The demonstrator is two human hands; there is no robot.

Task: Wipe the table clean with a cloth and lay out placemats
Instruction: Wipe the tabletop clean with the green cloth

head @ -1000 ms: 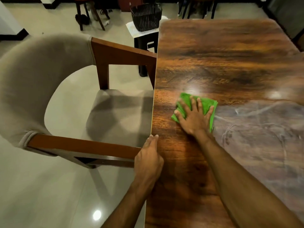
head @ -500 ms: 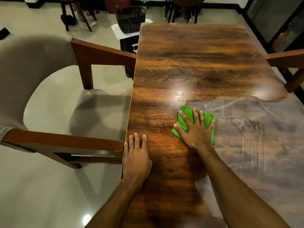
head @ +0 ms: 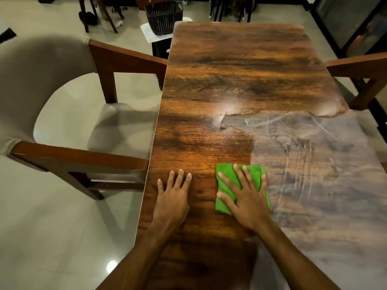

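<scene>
**Head view: flat palm pressing the cloth at the edge of the haze**

My right hand [head: 247, 204] lies flat on the folded green cloth [head: 225, 174]. Its fingers [head: 238, 176] are straight and spread and grip nothing, which presses the whole pad down onto the tabletop [head: 230, 70]. Just left of the cloth, my left hand [head: 171, 201] rests open and flat on bare wood, I judge as a brace while I lean in. A dull, streaky film [head: 314, 164] spreads right of the cloth and beyond it. Left of the cloth the wood looks dark and glossy, so the cloth sits on the border between the two. Far left of the cloth an armchair [head: 41, 80] stands drawn up to the table edge. I see no placemats, so that step is not yet begun.
</scene>
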